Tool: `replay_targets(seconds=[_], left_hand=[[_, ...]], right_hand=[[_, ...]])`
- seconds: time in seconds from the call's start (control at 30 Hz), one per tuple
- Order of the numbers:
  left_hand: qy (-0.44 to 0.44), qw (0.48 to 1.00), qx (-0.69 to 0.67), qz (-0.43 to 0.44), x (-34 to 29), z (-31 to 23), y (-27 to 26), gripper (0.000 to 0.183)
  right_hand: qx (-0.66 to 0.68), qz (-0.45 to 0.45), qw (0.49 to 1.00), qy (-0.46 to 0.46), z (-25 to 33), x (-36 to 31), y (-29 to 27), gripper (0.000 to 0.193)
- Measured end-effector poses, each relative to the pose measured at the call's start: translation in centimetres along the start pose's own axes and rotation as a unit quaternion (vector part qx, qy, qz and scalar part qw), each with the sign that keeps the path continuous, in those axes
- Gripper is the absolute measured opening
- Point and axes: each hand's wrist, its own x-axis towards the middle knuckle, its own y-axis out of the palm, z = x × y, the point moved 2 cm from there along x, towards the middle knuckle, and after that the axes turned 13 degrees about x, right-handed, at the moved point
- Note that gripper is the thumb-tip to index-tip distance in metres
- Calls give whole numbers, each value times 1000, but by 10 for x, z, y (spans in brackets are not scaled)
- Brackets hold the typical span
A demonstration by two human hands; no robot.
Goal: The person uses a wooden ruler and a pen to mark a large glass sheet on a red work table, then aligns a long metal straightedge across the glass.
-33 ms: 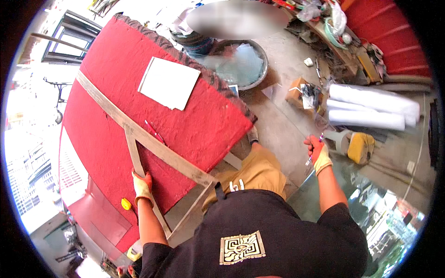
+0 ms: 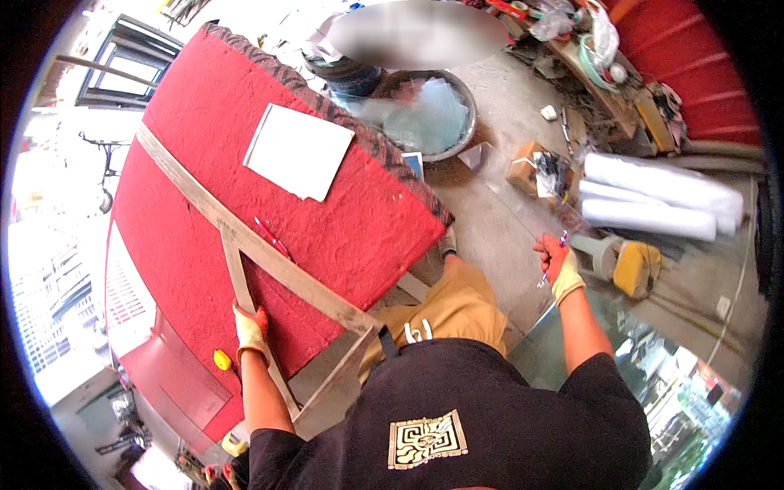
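The red-covered table (image 2: 359,233) fills the left and centre of the frame. Across it runs the wooden frame (image 2: 278,265), slanting from upper left to the centre. A white sheet (image 2: 299,153) lies above it, upper left of centre. My gloved left hand (image 2: 251,328), lower left, wraps the frame's short slat; my gloved right hand (image 2: 560,265), right of centre, pinches a slim tool (image 2: 563,239). The yellow tape measure (image 2: 221,359) sits lower left, near my left wrist; a thin red pen (image 2: 272,237) lies just beside the long slat.
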Motion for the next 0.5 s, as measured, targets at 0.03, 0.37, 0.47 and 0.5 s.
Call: replay_targets(seconds=[0.03, 0.37, 0.47, 0.5], left_hand=[[-4, 1000, -3, 7, 3, 0, 1, 91], [-83, 995, -3, 55, 12, 14, -1, 91], [-101, 993, 11, 58, 10, 7, -5, 92], [-92, 994, 12, 59, 8, 4, -7, 92]], right_hand=[[-18, 17, 1000, 13, 15, 27, 19, 44], [-79, 197, 977, 30, 80, 248, 270, 42], [-91, 247, 963, 57, 71, 286, 336, 38], [-80, 255, 961, 65, 66, 298, 357, 36]])
